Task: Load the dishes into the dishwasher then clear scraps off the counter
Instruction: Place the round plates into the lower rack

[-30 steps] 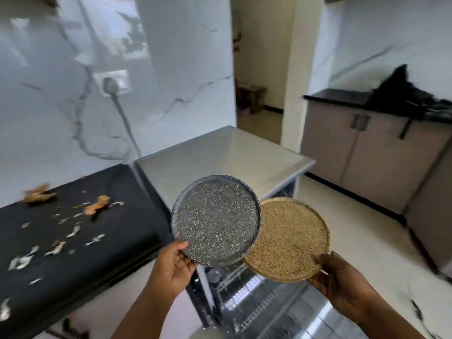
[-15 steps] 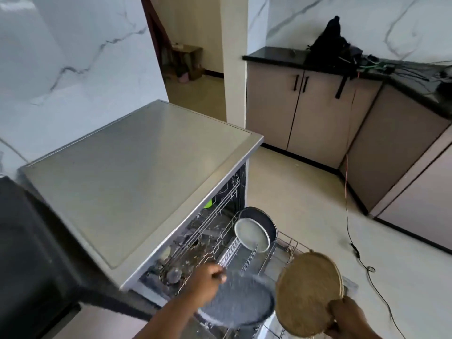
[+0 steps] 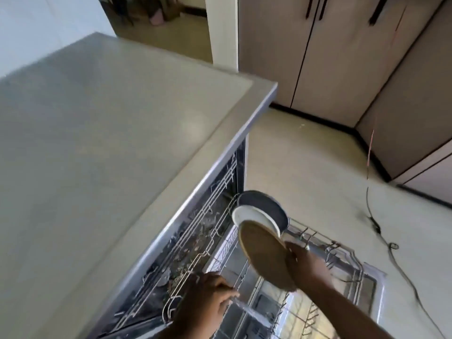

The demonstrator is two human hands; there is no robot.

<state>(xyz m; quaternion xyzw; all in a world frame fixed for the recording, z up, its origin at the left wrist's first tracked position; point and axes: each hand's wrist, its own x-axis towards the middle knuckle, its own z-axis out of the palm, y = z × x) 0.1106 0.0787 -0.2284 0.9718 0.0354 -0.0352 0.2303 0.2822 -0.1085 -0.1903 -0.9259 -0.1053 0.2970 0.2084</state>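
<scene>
My right hand [image 3: 303,263] grips a tan speckled plate [image 3: 261,253] by its right rim, tilted on edge over the dishwasher's pulled-out lower rack [image 3: 342,253]. The tan plate is right in front of a white plate [image 3: 252,215] and a dark plate [image 3: 266,204] that stand upright in the rack. My left hand [image 3: 208,297] is lower, over the rack's near left side. It holds the grey speckled plate [image 3: 253,313], seen only as a blurred pale edge below the fingers.
The open dishwasher's grey top [image 3: 97,143] fills the left. Its upper rack [image 3: 195,241] sits inside under the edge. Beige cabinets [image 3: 318,57] line the far wall and the right side. A cable [image 3: 381,237] trails across the floor on the right.
My view has dropped closer to the dishwasher. My right hand carried the tan plate up and left to the standing plates. My left hand lowered the grey plate toward the rack.
</scene>
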